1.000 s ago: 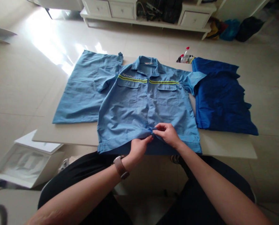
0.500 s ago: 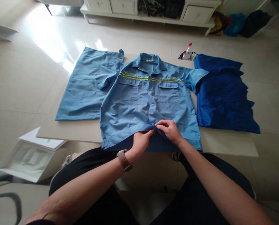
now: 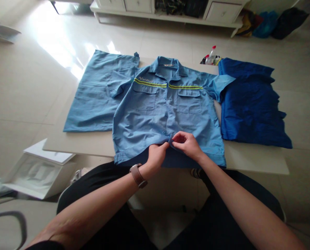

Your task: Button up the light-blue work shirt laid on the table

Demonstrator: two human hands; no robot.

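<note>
A light blue short-sleeved work shirt [image 3: 144, 121] lies front side up, collar away from me, with a yellow striped band across the chest and two flap pockets. My left hand [image 3: 157, 154] is closed on the bottom front edge, its thumb on top and most fingers hidden under the cloth. Just to its right, my right hand [image 3: 186, 144] pinches the other front edge at the hem between thumb and index finger. The hem is lifted where the hands meet, and the darker inside of the back panel shows beneath. Any button between the fingertips is too small to make out.
On the table [image 3: 256, 158], folded light blue cloth [image 3: 89, 100] lies left and dark blue cloth [image 3: 251, 104] right. Plastic bottles with red caps [image 3: 211, 57] stand beyond it. A white box [image 3: 37, 173] sits at the left, a white cabinet [image 3: 139, 7] at the back.
My right fingers have shifted slightly and turned up the front edge at the hem. My left hand keeps its hold, and the whole view has moved a little.
</note>
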